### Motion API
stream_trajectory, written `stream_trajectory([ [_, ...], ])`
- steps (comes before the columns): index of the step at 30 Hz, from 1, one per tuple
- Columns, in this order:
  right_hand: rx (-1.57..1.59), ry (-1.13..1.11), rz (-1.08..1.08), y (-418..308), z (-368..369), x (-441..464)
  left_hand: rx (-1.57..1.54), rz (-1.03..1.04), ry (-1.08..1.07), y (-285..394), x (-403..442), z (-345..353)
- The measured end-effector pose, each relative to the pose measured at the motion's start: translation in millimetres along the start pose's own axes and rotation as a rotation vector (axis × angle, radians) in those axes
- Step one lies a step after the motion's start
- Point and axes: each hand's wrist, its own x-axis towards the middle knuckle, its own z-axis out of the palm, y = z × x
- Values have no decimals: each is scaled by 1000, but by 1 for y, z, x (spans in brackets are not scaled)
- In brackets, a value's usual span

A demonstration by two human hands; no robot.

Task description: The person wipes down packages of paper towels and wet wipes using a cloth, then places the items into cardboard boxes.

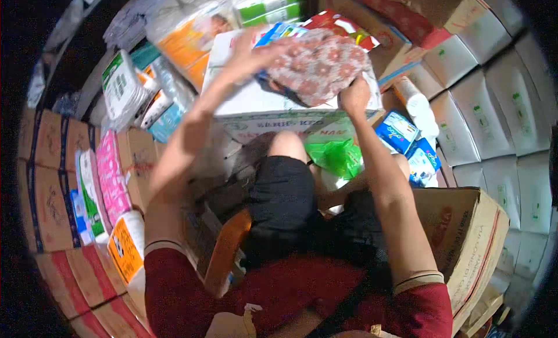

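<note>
A pink-and-white flowered cloth (317, 65) lies bunched over the top of a white carton (232, 100) in front of me. My right hand (354, 97) is closed on the cloth's right lower edge, fingers partly hidden by it. At the cloth's left side is my left hand (256, 56), smeared by motion; whether it grips the fabric cannot be made out. Behind the cloth a blue packet (279, 33) and a red packet (340, 24) stick out, partly covered. Something dark shows under the cloth's left edge.
A green plastic bag (340, 158) is below the carton, between my knees. Blue packs (398, 132) stand to the right, near stacked white boxes (479, 108). An open brown carton (465, 245) sits by my right arm. Wrapped packs (125, 85) and brown boxes (58, 216) line the left.
</note>
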Motion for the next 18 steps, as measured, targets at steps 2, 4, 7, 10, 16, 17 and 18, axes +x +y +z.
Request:
stream_trajectory([
  [2,337,142,-22,-13,-14,-6,333,115,-143,24,23,68],
  [4,357,216,-13,-1,0,-2,400,14,-153,52,18,114],
  [7,221,188,75,-5,-3,2,446,91,-53,38,38,143],
  [10,195,155,91,-8,-6,2,366,143,1,21,52,127],
  [16,274,121,90,-10,-10,1,358,56,257,-110,96,86],
  [17,273,120,106,-12,-13,0,343,-196,206,-124,96,73],
  [18,275,117,102,-11,-13,0,326,-450,153,-139,94,57],
])
